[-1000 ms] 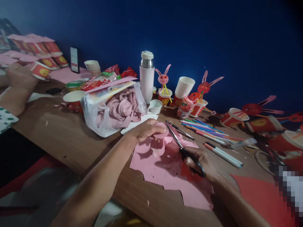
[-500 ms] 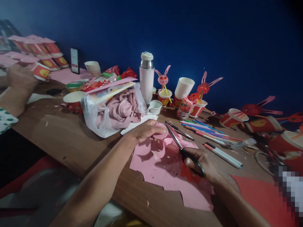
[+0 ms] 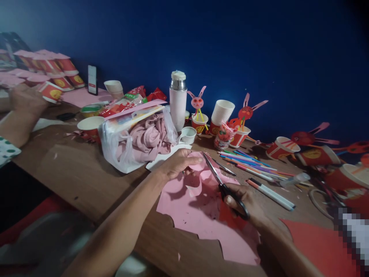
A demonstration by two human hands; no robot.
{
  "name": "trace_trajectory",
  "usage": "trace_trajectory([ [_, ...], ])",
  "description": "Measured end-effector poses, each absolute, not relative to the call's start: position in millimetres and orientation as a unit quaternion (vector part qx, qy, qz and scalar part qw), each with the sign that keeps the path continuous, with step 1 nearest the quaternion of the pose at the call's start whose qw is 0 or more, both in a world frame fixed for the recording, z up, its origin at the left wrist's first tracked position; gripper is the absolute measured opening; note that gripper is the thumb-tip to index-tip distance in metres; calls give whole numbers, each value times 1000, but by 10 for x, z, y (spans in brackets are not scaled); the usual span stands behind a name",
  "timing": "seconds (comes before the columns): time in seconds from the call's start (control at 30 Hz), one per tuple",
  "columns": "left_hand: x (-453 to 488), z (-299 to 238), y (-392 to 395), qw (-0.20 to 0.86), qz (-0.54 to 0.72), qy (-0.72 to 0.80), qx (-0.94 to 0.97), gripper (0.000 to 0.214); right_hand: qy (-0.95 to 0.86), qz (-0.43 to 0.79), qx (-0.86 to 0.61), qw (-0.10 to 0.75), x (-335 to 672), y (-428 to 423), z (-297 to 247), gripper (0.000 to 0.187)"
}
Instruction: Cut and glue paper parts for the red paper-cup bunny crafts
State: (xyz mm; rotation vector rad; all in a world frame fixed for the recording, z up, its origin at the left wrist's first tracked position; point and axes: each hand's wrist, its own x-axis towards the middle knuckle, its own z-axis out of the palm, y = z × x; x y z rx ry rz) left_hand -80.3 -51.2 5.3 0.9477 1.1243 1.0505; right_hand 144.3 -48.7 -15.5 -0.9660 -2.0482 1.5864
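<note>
My left hand (image 3: 180, 163) pinches a small rounded piece of pink paper (image 3: 196, 161) between thumb and fingers. In my right hand (image 3: 240, 200) is a pair of scissors (image 3: 215, 171) with black handles, fingers wrapped round the grips. The blades point up and left, their tips beside the edge of the pink piece. A curled pink strip (image 3: 196, 188) hangs below the blades. Under both hands lies a large pink sheet (image 3: 187, 217) with a scalloped cut edge and dark specks. A red scrap (image 3: 230, 216) sits on it beneath my right hand.
Behind my hands stand a plastic bag (image 3: 112, 154) of pink cloth, a flask (image 3: 178, 104) and a small white cup (image 3: 188, 135). Pens (image 3: 250, 161), markers (image 3: 272, 194) and paper-cup rabbits (image 3: 198, 122) spread rightward. At left, another person's hand (image 3: 27, 104) is near a red cup (image 3: 51, 92).
The view has tilted slightly, so most things sit a little lower. The scissors stay at the pink piece, and both of my hands keep nearly the same grip.
</note>
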Motion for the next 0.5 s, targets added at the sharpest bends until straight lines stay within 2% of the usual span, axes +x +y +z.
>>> trace_trajectory([
  [0.23,-816,78,-531,631,436,498,406,9,-725,586,-314,180,1454,-485,-163,44],
  [0.37,-818,108,-547,634,417,501,416,10,-729,585,-313,171,1453,-489,-154,44],
  [0.5,-827,108,-550,636,411,497,424,13,-724,591,-316,164,1451,-490,-157,51],
])
